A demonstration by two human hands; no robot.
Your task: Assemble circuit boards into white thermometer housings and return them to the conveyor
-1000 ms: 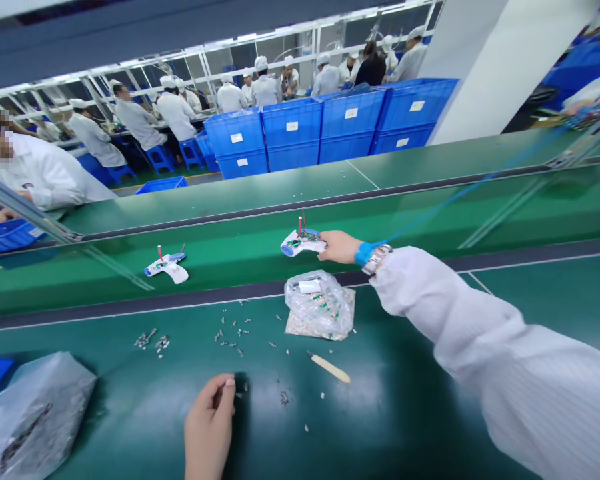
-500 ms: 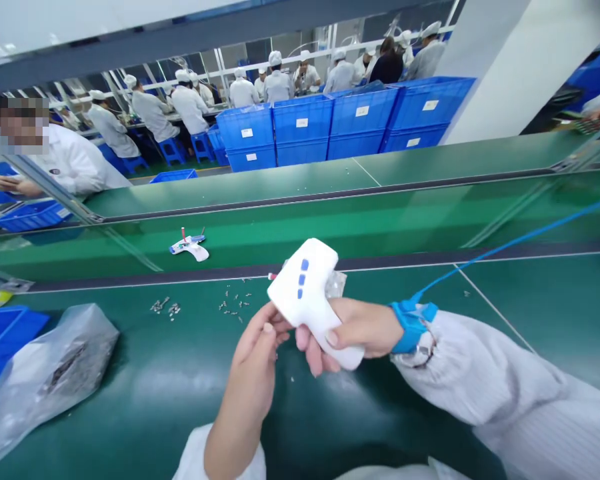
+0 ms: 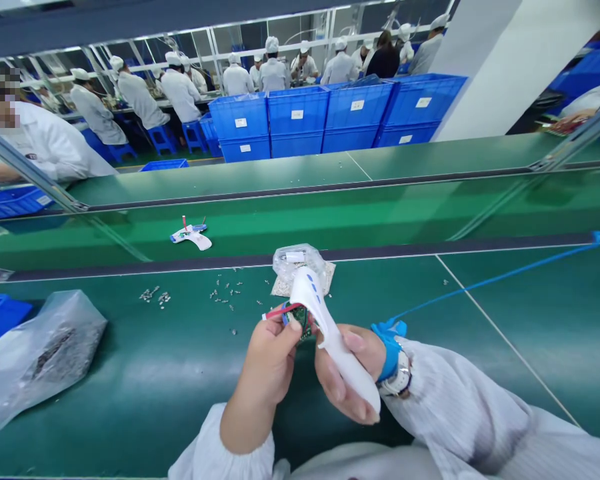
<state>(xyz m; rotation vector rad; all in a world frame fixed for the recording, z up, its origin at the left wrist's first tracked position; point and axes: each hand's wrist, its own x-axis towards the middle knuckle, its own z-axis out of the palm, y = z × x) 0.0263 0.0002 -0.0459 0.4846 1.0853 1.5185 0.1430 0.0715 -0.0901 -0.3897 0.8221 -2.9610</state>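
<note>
The person's left hand (image 3: 266,360) and right hand (image 3: 347,377) work together above the near part of a long dark green counter (image 3: 130,393), a little right of its middle. The left grip is clenched in a small pinch on a green circuit board (image 3: 299,319) with a thin red wire (image 3: 280,311), and the right grip is closed around a long white plastic housing (image 3: 333,347), shaped like a gun handle. Board and housing touch, and the narrow end of the housing points to the near right. Maybe the small board needs the fingertips, while the housing needs the whole palm to stay steady.

A blue wrist strap (image 3: 391,350) sits beside a silver wristwatch (image 3: 399,373) on the right wrist. Its thin blue cord (image 3: 500,280) runs away to the right, probably against static. Just far of the hands lies a clear plastic bag (image 3: 297,261), and small metal parts (image 3: 225,293) are spread to its left, within easy reach. A large clear bag of dark parts (image 3: 40,360) lies at the left. On a far green belt (image 3: 280,227) rests a second white housing (image 3: 193,239). Beyond stand stacked blue plastic crates (image 3: 330,113) and a row of co-workers in white coats (image 3: 180,93).
</note>
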